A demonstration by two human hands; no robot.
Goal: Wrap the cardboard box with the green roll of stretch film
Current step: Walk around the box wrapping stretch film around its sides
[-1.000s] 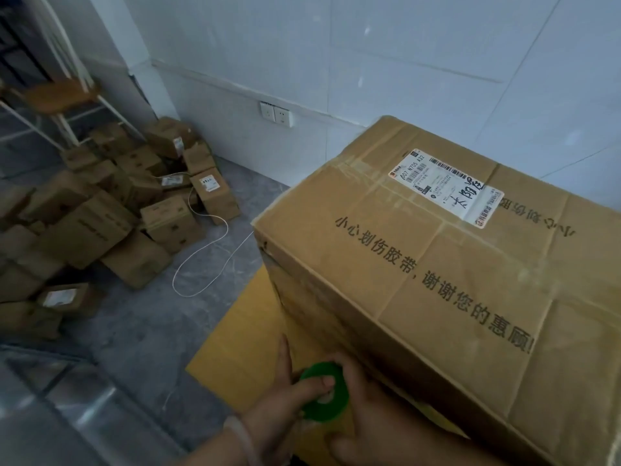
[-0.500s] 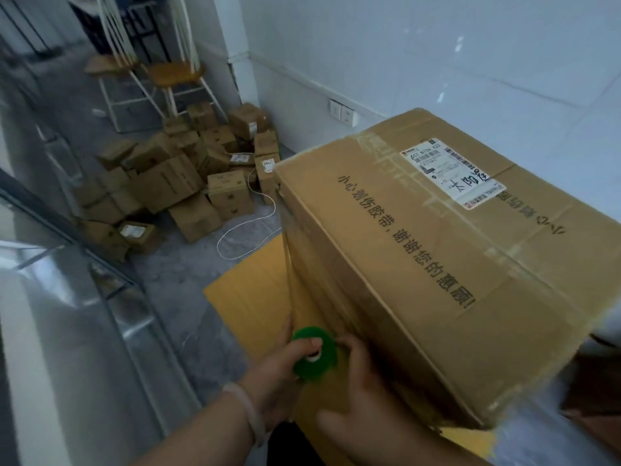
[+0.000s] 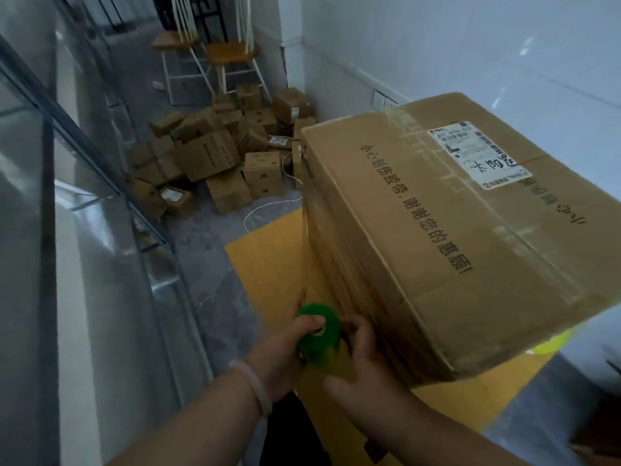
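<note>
The green roll (image 3: 317,334) is gripped by the left hand (image 3: 279,356) and right hand (image 3: 361,351), so film is pulled tight along the cardboard box (image 3: 437,237).

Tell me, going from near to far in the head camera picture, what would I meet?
The person's two hands (left hand, right hand) holding the green roll of stretch film → large brown cardboard box → pile of small cardboard boxes on the floor → wooden-seated chairs.
</note>
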